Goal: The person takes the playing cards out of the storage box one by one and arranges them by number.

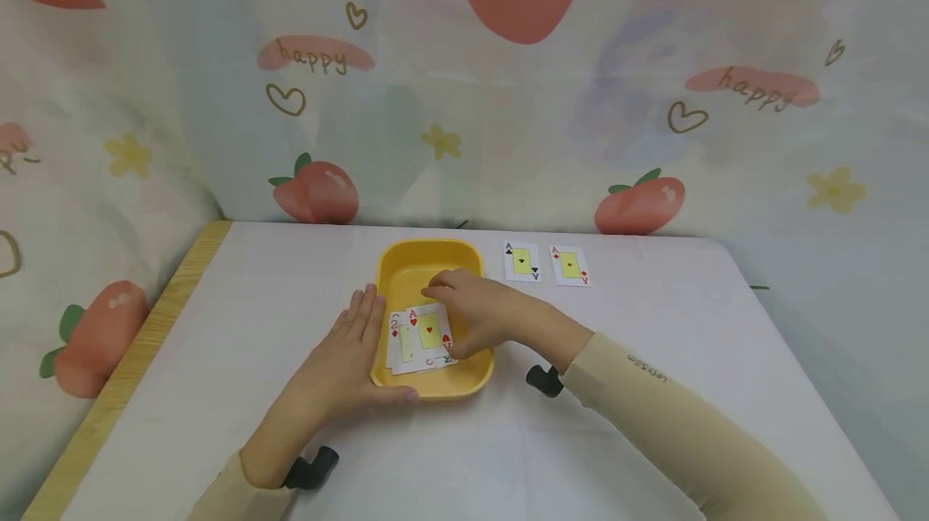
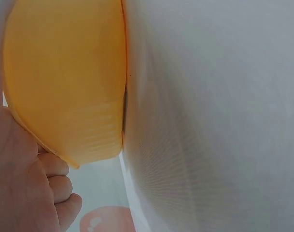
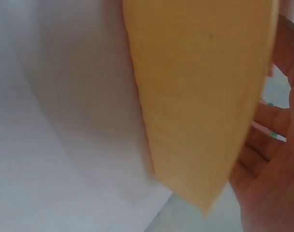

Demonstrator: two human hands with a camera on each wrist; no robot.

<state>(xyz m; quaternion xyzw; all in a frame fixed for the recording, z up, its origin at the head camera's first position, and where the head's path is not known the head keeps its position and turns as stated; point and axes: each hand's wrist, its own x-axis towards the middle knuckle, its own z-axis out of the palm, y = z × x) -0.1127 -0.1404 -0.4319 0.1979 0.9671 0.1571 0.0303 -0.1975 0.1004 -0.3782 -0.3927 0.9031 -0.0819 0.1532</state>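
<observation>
A yellow plastic tray [image 1: 435, 245] stands on the white-covered table, its side wall large in both wrist views. Overlapping playing cards lie in it: an ace of hearts [image 1: 430, 331] on top, a card marked 2 with a red diamond [image 1: 396, 343] partly beneath. Along the tray's left rim rests my left hand [image 1: 347, 360], fingers extended and thumb by the near corner. My right hand [image 1: 482, 310] reaches over the right rim, fingers bent loosely above the tray's inside. Its thumb is at the ace's right edge; whether it touches the card is hard to tell.
Beyond the tray's right side, an ace of clubs [image 1: 522, 261] and an ace of diamonds [image 1: 570, 265] lie face up side by side. A printed fabric backdrop [image 1: 508, 126] rises behind the table. Bare wood edging [image 1: 138, 360] shows along the table's left side.
</observation>
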